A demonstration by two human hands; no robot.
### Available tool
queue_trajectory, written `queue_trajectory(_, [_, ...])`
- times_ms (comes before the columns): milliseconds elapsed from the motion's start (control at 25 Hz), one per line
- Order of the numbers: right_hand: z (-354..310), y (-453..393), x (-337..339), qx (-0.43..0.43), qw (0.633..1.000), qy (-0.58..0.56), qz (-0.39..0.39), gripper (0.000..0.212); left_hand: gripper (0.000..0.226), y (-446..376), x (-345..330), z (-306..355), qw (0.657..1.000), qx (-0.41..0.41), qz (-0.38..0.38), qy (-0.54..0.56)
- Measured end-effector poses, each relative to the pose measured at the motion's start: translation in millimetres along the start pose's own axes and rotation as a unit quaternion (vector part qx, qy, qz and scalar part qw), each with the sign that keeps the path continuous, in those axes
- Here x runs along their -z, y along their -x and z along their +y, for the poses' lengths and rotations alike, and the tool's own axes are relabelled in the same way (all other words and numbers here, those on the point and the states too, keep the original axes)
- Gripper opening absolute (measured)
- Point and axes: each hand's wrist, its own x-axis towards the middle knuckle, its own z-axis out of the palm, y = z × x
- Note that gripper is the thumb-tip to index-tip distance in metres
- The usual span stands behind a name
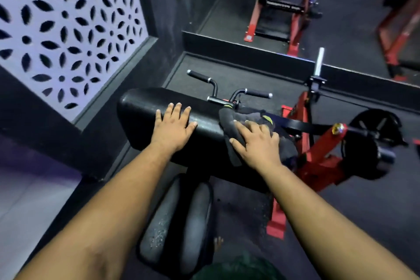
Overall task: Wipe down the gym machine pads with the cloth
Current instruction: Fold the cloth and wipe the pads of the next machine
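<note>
Pressing down on the long black pad [141, 111], I have my left hand [173, 125] flat on its top with fingers spread straight, and my right hand [254, 143] holding the dark cloth [229, 120] against its right end, fingers nearly straight. The pad's long axis runs left to right across me. Beyond it lie dark rubber flooring [204, 66], a patterned wall panel [68, 22] to the left, and the red frame [318, 154] just right.

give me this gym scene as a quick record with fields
pad: wide black pad, lying crosswise on the machine
cloth: dark cloth with yellow-green marks, on the pad's right end
left hand: left hand flat on the pad, fingers straight
right hand: right hand presses the cloth
seat: black seat below the pad
frame: red frame, to the right
</note>
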Motion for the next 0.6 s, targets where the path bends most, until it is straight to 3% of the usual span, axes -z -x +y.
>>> queue_trajectory(120, [-15, 10, -16, -0.062, 0.997, 0.008, 0.047, 0.064, 0.069, -2, 3, -9, 0.999, -0.037, 0.010, -0.026])
queue_trajectory(320, [-33, 7, -22, -0.134, 0.989, 0.005, 0.054, 0.071, 0.070, -11, 3, -23, 0.992, -0.092, 0.030, -0.078])
queue_trajectory(440, [-57, 12, -28, -0.211, 0.974, -0.021, 0.078, 0.070, 0.071, -32, 11, -52, 0.975, -0.189, 0.060, -0.099])
queue_trajectory(600, [-107, 7, -34, -0.359, 0.925, -0.068, 0.107, 0.062, 0.080, -70, 21, -96, 0.926, -0.364, 0.034, -0.091])
